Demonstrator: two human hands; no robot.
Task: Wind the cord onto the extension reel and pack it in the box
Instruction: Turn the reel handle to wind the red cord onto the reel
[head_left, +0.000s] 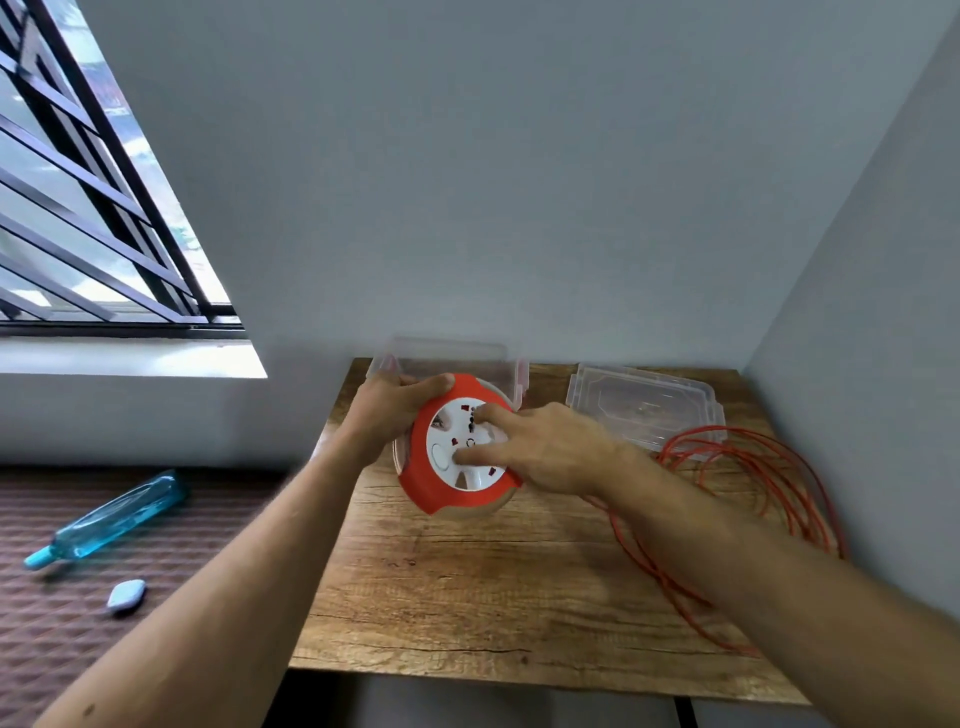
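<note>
The extension reel (441, 488) is round, with an orange rim and a white socket face, and it is tilted up over the wooden table (467, 597). My left hand (389, 410) grips its upper left rim. My right hand (545, 447) rests on the white face, fingers spread and pressing on it. The orange cord (769, 478) lies in loose loops on the table's right side and runs under my right forearm toward the reel. A clear plastic box (452, 353) stands behind the reel against the wall.
The box's clear lid (649, 405) lies flat at the back right, partly under the cord. Grey walls close the table's back and right sides. On the brown mat at left lie a blue bottle (114, 519) and a small pale object (126, 595).
</note>
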